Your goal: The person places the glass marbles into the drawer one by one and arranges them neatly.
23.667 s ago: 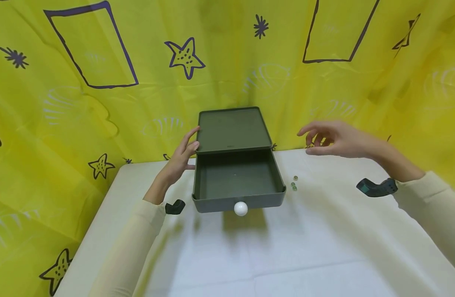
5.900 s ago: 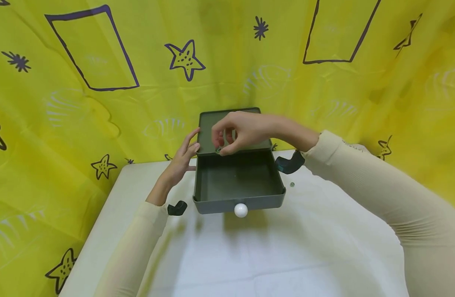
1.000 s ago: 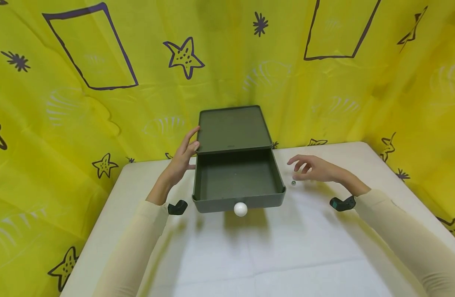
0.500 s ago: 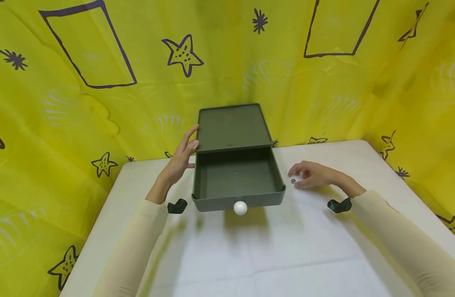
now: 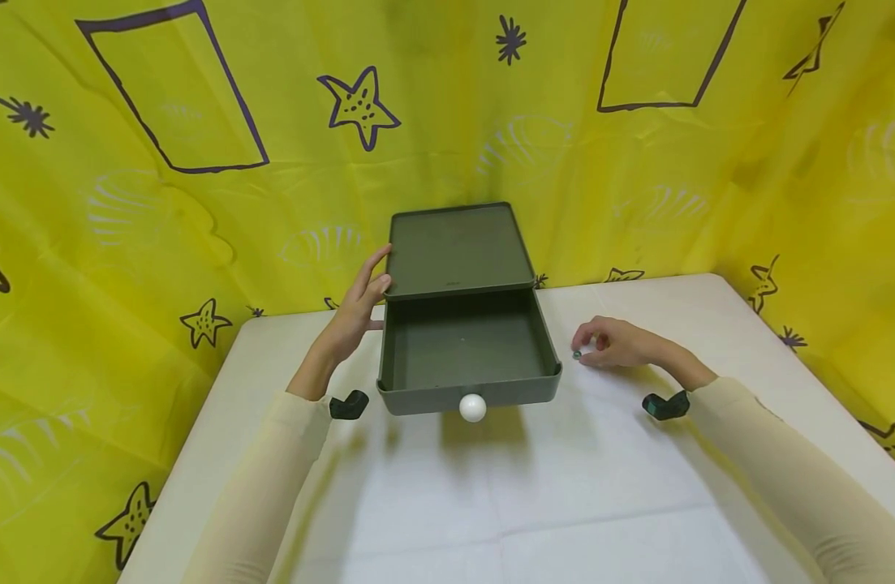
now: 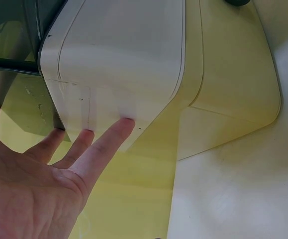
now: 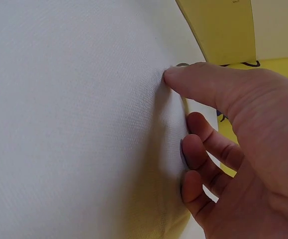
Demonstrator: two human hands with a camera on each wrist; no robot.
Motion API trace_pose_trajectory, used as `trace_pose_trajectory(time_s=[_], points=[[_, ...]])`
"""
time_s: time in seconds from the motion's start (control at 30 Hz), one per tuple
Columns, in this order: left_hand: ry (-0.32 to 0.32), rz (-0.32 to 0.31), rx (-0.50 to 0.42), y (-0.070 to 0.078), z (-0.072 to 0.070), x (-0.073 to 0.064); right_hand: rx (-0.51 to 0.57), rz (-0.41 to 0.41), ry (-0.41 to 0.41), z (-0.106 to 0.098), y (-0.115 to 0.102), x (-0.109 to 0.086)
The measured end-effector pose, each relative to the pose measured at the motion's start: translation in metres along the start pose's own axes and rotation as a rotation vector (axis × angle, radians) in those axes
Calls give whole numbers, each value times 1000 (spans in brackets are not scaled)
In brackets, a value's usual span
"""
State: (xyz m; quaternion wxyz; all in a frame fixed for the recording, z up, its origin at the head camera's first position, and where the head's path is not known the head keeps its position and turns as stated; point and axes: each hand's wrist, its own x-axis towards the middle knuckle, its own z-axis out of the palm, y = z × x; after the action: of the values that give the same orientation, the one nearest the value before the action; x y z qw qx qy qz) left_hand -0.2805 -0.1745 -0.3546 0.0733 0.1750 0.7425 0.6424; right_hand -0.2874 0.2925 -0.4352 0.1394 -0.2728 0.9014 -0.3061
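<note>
A dark green box (image 5: 458, 247) with its drawer (image 5: 471, 345) pulled out stands on the table; a white round knob (image 5: 472, 408) is on the drawer's front. My left hand (image 5: 348, 324) rests on the left side of the box, fingers spread; in the left wrist view its fingertips touch the side wall. To the right of the drawer, my right hand (image 5: 613, 342) is at a small green glass marble (image 5: 577, 354) on the cloth, thumb and forefinger pinching it. In the right wrist view the thumb mostly hides the marble (image 7: 182, 64). The drawer's rear is in shadow.
A white cloth covers the table (image 5: 600, 487). Behind the box, and along both sides of the table, hangs a yellow curtain (image 5: 432, 122) with drawn stars and shells. Each wrist wears a dark camera mount, seen at the right cuff (image 5: 666, 405).
Several seconds ago my right hand was over the drawer with a marble; it has since come down to the right and closed on the one on the cloth. My left hand has stayed put.
</note>
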Motion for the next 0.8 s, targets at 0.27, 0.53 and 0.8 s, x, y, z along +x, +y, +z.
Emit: trace_pose_trajectory(time_s=[0.27, 0.53, 0.8], points=[[-3, 2, -2, 0, 0, 0, 7, -6, 5, 0, 0, -1], [-6, 2, 4, 0, 0, 1, -1, -23, 12, 0, 1, 0], [0, -1, 4, 0, 0, 0, -9, -48, 8, -1, 2, 0]])
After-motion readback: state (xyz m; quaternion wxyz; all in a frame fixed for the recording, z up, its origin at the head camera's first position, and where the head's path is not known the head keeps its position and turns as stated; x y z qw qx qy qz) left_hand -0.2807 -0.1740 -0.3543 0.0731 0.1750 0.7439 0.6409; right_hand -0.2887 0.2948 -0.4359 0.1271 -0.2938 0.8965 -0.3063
